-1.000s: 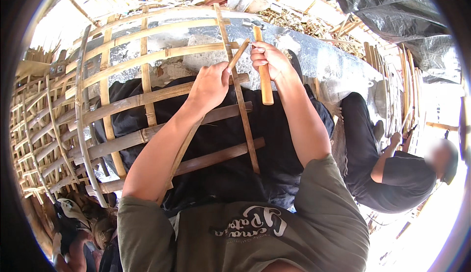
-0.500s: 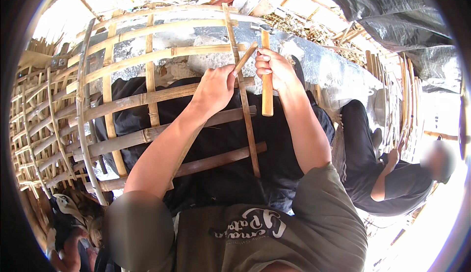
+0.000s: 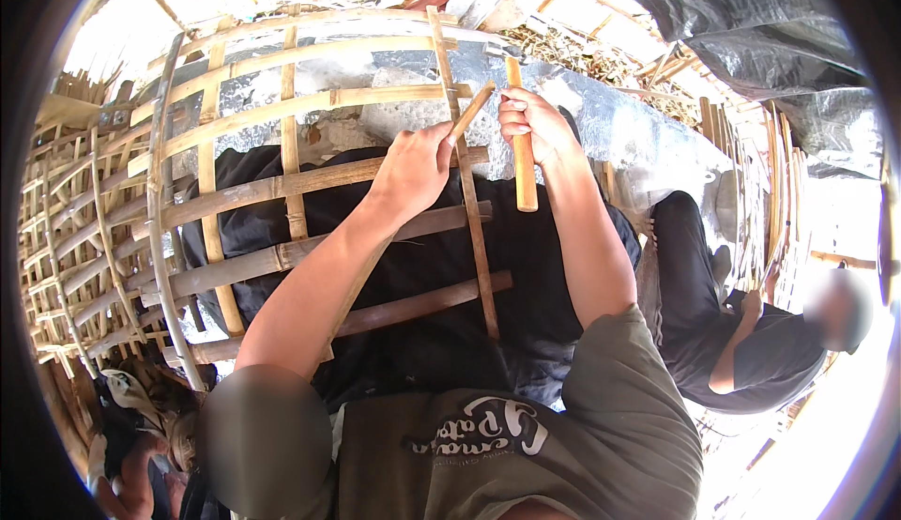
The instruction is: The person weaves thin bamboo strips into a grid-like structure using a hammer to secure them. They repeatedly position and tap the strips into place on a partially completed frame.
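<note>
My left hand (image 3: 413, 168) is closed round a bamboo strip (image 3: 475, 110), whose end juts up past the thumb. Part of the strip is hidden behind my hand and forearm. It lies against the right end of a bamboo lattice (image 3: 310, 182), beside an upright slat (image 3: 466, 182). In my right hand (image 3: 535, 124) is what looks like a hammer, gripped by its pale wooden handle (image 3: 525, 177). The handle stands nearly upright, apart from the strip; its head is hard to make out against the bright background.
Dark cloth (image 3: 413, 351) covers my lap beneath the lattice. More bamboo lattice (image 3: 70, 257) stands at the left. To the right sits a person in dark clothes (image 3: 751, 360). Black plastic sheeting (image 3: 751, 22) hangs at the upper right. A limb of another person (image 3: 136, 482) shows at the lower left.
My right hand has shifted slightly to the right with the hammer, and the handle's lower end has swung right and up a little. My left hand stays almost in place on the strip.
</note>
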Motion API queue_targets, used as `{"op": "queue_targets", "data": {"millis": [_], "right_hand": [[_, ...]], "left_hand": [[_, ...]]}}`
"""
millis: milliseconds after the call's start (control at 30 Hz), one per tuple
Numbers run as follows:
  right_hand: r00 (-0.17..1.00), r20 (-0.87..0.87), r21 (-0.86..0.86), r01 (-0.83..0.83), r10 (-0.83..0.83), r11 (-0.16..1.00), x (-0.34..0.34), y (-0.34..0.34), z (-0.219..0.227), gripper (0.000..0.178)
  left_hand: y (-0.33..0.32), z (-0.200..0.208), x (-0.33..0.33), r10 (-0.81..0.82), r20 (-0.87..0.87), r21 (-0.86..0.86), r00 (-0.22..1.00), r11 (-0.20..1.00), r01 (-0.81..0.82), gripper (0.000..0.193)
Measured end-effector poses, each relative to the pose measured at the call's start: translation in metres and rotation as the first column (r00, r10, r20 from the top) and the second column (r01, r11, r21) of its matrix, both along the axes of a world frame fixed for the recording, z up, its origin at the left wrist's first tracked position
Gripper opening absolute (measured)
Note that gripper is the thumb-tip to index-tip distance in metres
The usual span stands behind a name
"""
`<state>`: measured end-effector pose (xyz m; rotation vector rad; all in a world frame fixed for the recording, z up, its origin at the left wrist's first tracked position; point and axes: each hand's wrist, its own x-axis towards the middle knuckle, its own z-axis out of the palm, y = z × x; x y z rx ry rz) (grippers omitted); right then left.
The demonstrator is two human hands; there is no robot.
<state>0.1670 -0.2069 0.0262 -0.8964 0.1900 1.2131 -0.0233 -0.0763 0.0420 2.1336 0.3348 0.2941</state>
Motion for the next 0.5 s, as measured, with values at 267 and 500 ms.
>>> {"op": "queue_targets", "data": {"millis": [267,500], "right_hand": [[0.999,0.023,-0.021,0.042,-0.041,0.999,-0.007,-0.008,0.004,0.01],[0.992,0.127,-0.025,0.004,-0.001,1.0,-0.017,-0.002,0.008,0.012]], "left_hand": [[-0.006,0.002,-0.001,-0.001,0.031,-0.01,1.0,1.0,0.001,0.016],[0.001,0.003,-0.002,0.003,0.04,0.029,0.999,1.0,-0.004,0.017]]}}
